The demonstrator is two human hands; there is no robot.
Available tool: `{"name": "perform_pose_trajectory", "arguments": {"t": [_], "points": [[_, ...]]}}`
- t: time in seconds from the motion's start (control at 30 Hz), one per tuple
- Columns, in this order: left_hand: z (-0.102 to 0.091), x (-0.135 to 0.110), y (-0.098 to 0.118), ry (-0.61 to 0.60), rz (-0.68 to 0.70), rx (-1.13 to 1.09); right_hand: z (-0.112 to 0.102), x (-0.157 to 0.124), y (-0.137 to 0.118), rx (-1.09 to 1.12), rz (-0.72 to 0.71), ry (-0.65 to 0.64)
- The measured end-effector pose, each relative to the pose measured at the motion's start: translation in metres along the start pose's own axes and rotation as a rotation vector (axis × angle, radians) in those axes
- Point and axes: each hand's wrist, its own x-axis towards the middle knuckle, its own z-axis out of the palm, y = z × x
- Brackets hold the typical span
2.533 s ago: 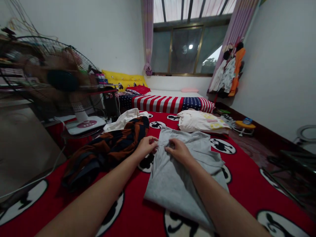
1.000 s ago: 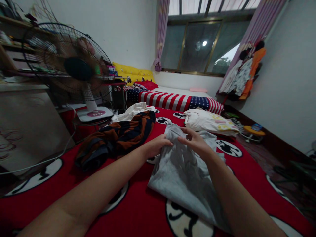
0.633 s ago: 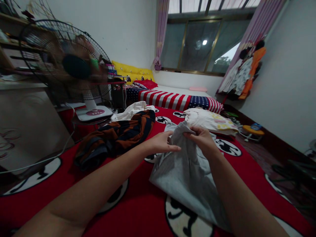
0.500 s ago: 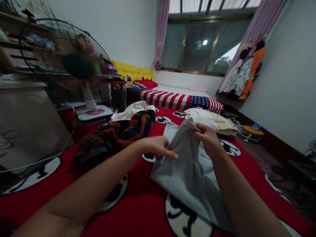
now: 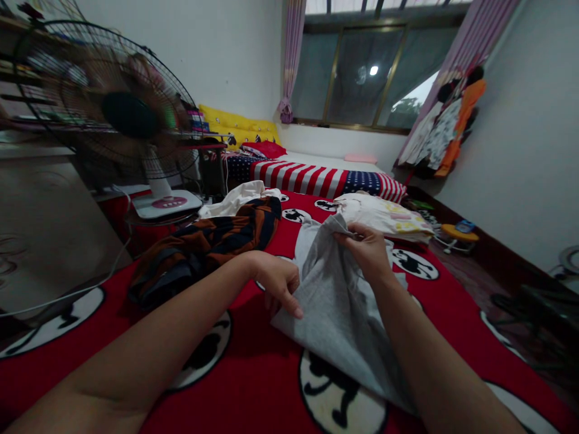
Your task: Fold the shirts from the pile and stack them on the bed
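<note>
Head | 1 right hand (image 5: 371,252) pinches 1 grey garment (image 5: 344,325) by a raised edge | 1 left hand (image 5: 277,277) at its left side, grip unclear | 1 orange-and-black garment (image 5: 217,240)

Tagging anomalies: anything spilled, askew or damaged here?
Nothing looks spilled or damaged. Mildly untidy: the brown-and-navy cloth garment, left of the light-grey cloth garment held by the right hand, lies bunched, whereas the white, yellow-printed cloth garment beyond lies flatter.

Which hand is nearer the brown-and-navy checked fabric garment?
Left. The left hand is just right of the checked garment; the right hand is farther right, gripping the light grey fabric garment.
</note>
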Motion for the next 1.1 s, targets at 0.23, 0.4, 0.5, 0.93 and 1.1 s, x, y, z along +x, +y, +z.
{"name": "perform_pose_trajectory", "arguments": {"t": [0.23, 0.4, 0.5, 0.93, 1.1], "points": [[-0.01, 0.028, -0.01, 0.757, 0.24, -0.442, -0.008, 0.004, -0.005, 0.006, 0.037, -0.038], [0.0, 0.043, -0.004, 0.868, 0.383, -0.506, -0.006, 0.004, -0.004, -0.045, 0.05, -0.062], [0.003, 0.046, -0.004, 0.874, 0.424, -0.585, -0.006, 0.003, -0.008, -0.207, 0.047, -0.006], [0.003, 0.046, 0.0, 0.917, 0.573, -0.541, -0.017, -0.002, -0.033, 0.0, 0.185, -0.45], [0.002, 0.045, -0.004, 1.109, 0.468, -0.361, -0.017, 0.0, -0.029, -0.489, 0.006, -0.175]]}}
